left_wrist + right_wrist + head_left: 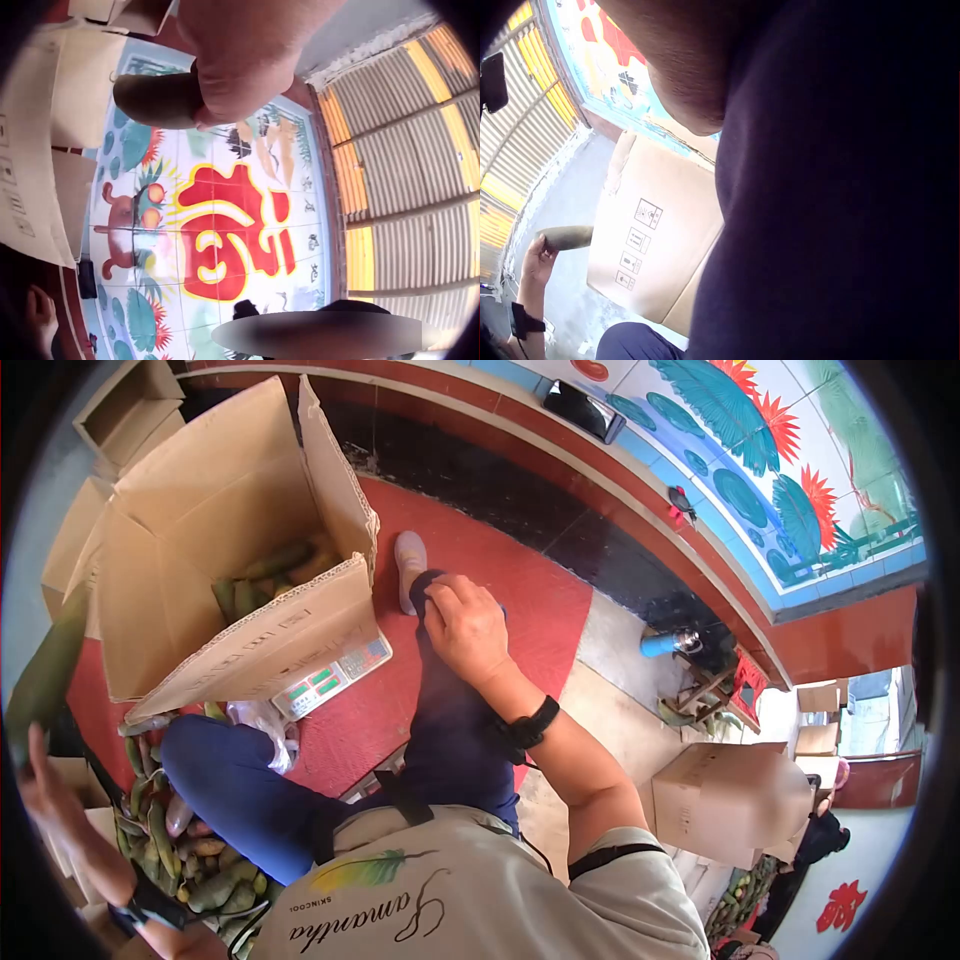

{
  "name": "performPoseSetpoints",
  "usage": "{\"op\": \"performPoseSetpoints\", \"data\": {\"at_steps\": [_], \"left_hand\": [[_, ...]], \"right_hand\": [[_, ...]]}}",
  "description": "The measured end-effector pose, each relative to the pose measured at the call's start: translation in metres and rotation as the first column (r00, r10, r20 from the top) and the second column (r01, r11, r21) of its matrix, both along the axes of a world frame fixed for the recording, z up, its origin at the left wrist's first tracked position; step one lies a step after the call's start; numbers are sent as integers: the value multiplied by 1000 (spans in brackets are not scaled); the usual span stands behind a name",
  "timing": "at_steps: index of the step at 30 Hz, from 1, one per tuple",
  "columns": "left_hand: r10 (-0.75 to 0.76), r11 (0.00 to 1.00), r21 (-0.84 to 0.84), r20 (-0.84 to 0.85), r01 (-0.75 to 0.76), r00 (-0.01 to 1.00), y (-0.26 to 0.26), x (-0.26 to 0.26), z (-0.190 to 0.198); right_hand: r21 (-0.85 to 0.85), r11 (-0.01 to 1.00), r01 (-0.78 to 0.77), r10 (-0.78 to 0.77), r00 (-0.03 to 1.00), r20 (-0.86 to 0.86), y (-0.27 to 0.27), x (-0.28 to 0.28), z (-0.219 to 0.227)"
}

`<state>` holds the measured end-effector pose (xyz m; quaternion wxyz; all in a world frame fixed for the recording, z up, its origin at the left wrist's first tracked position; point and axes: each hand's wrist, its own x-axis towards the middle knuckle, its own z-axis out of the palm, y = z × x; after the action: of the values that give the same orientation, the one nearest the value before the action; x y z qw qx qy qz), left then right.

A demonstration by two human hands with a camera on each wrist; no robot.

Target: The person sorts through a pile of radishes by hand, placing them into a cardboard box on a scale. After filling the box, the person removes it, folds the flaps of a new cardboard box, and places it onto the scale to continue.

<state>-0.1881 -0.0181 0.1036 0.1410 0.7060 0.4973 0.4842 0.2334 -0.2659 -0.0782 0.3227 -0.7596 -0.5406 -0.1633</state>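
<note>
A long dark green vegetable, shaped like a big cucumber, is gripped at one end by my left hand at the far left of the head view. It stands out beyond the fingers, beside a large open cardboard box. In the right wrist view the left hand is raised and pinches the vegetable between thumb and fingers. Several similar green vegetables lie on the box's floor. My right hand rests on the right knee, fingers loosely bent and holding nothing.
Under the box is a scale with a lit display, on a red floor mat. A heap of vegetables lies by the left leg, with a plastic bag near the knee. Another carton stands at the right.
</note>
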Motion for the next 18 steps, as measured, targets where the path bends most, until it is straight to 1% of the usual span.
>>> {"op": "performPoseSetpoints", "data": {"at_steps": [1,2,3,4,5,6,7,8,10,11,13,14,15,16,17,18], "left_hand": [[-157,988,9,24,157,987,-5,27,0],[-288,958,-9,30,288,957,-12,52,0],[-395,918,19,111,396,912,-7,71,-6],[-472,878,-24,110,477,875,-17,97,-6],[-508,830,-131,225,542,832,-15,106,-16],[-509,849,-138,49,510,860,-22,120,-13],[-578,814,-89,-22,574,816,-19,130,-19],[-641,767,-50,-96,640,761,-16,138,-25],[-554,824,-52,-289,565,781,-17,146,-26],[-537,833,-42,-296,551,790,-12,149,-28],[-492,841,19,-388,541,779,-5,151,-36],[-483,828,62,-428,558,764,-6,156,-38],[-447,820,124,-470,559,761,-2,156,-34],[-439,812,134,-502,568,745,0,157,-34],[-417,822,147,-504,551,756,1,158,-34],[-394,839,135,-518,527,759,1,160,-34]], "right_hand": [[-25,1000,-4,4,1000,-7,2,-1,0],[40,999,-2,2,1000,1,2,0,-1],[24,1000,6,-5,1000,-20,0,0,-1],[52,999,13,-12,1000,-14,0,0,-2],[33,999,36,-36,999,-16,-2,0,-1],[35,999,41,-41,999,-20,-3,1,-1],[71,997,15,-12,999,-31,-3,2,-1],[72,997,16,-14,999,-31,-4,3,0],[71,997,17,-14,999,-35,-4,2,3],[65,998,21,-19,999,-31,-4,3,3],[62,998,11,-9,1000,-29,-4,1,3],[57,998,16,-15,1000,-25,-3,2,3],[85,996,-18,19,1000,-14,5,1,6],[61,998,-1,2,1000,-25,2,-1,6],[36,999,17,-16,999,-36,0,-3,6],[46,999,0,2,1000,-31,0,-4,5]]}}
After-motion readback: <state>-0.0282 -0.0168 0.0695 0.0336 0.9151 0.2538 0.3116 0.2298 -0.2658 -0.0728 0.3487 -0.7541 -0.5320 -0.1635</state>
